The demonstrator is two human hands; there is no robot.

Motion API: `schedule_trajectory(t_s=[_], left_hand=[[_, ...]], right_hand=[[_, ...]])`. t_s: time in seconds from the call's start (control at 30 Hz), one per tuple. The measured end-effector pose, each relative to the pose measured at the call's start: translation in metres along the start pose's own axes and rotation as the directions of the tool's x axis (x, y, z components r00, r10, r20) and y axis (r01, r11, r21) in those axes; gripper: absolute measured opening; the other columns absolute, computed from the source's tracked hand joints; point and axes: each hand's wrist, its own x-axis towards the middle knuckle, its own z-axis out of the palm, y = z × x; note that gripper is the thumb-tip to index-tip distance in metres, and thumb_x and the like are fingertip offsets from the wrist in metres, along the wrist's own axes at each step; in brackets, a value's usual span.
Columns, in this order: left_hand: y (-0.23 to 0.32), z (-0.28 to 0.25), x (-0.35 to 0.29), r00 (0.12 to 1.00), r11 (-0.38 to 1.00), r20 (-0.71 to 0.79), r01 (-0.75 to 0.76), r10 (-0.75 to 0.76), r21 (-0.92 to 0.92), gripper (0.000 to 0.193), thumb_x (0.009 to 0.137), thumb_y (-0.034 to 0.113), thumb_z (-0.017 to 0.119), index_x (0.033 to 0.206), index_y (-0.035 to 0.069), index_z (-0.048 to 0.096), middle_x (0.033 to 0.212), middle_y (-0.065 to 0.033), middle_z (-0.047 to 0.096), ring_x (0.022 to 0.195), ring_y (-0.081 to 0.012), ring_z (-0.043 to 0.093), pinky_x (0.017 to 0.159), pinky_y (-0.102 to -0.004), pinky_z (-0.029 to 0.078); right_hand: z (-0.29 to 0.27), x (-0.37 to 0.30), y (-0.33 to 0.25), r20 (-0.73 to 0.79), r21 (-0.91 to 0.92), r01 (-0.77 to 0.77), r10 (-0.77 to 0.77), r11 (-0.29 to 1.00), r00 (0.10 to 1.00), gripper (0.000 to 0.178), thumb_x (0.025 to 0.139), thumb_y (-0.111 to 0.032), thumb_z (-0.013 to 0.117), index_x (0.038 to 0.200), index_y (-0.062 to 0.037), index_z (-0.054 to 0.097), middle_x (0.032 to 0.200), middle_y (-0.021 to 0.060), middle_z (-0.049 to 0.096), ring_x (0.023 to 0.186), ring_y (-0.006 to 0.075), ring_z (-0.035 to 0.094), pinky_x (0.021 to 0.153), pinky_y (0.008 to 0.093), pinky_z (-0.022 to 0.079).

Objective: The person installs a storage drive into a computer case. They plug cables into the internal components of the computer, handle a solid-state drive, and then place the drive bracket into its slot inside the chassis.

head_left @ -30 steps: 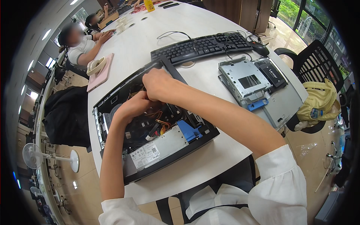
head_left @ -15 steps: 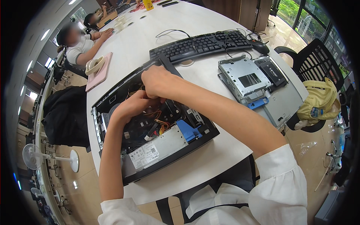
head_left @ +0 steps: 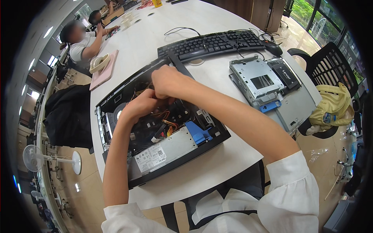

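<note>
An opened desktop computer case (head_left: 184,160) lies on the white table in front of me, its inside facing up. Both my hands are together over its far middle part. My right hand (head_left: 168,82) is curled closed with its fingertips pointing down into the case. Just left of and below it, my left hand (head_left: 143,104) has its fingers bent and pressed together, almost touching the right. Whatever is between the fingers is hidden. Around them run thin coloured cables (head_left: 171,126). Nearer me sit the silver power supply (head_left: 171,149) and a blue plastic bracket (head_left: 198,133).
Behind the case lies a black keyboard (head_left: 211,46) with a mouse (head_left: 272,48). To the right, a metal drive cage (head_left: 254,77) and a black drive (head_left: 285,75) rest on a grey panel (head_left: 297,105). A pink notebook (head_left: 104,73) is at left, with two people beyond.
The picture has shifted slightly, and my hands stay together inside the case with only small movement. A person at the far left has raised a hand from the table.
</note>
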Motion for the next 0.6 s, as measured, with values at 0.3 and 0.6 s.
schedule_trajectory(t_s=[0.3,0.6], left_hand=[[-0.014,-0.007,0.005,0.998,0.998,0.042,0.047,-0.049,0.046,0.021,0.091,0.025,0.067,0.097,0.006,0.073,0.084,-0.0006,0.068,0.076,-0.0087,0.058,0.071,-0.025,0.046],[-0.011,-0.006,0.004,0.999,0.985,0.036,0.018,-0.024,0.172,0.037,0.088,0.038,0.07,0.084,0.001,0.073,0.074,-0.0016,0.067,0.067,-0.0088,0.059,0.064,-0.0244,0.046]], right_hand=[[-0.017,-0.009,0.003,0.256,0.21,-0.071,0.015,0.975,0.967,0.013,0.08,-0.008,0.068,0.078,0.0051,0.072,0.069,0.0143,0.072,0.067,0.0219,0.074,0.067,0.0302,0.059],[-0.013,-0.009,0.003,0.206,0.129,-0.085,0.057,0.988,0.977,0.01,0.075,0.0,0.062,0.071,0.0041,0.069,0.066,0.0169,0.07,0.069,0.025,0.074,0.066,0.0341,0.057]])
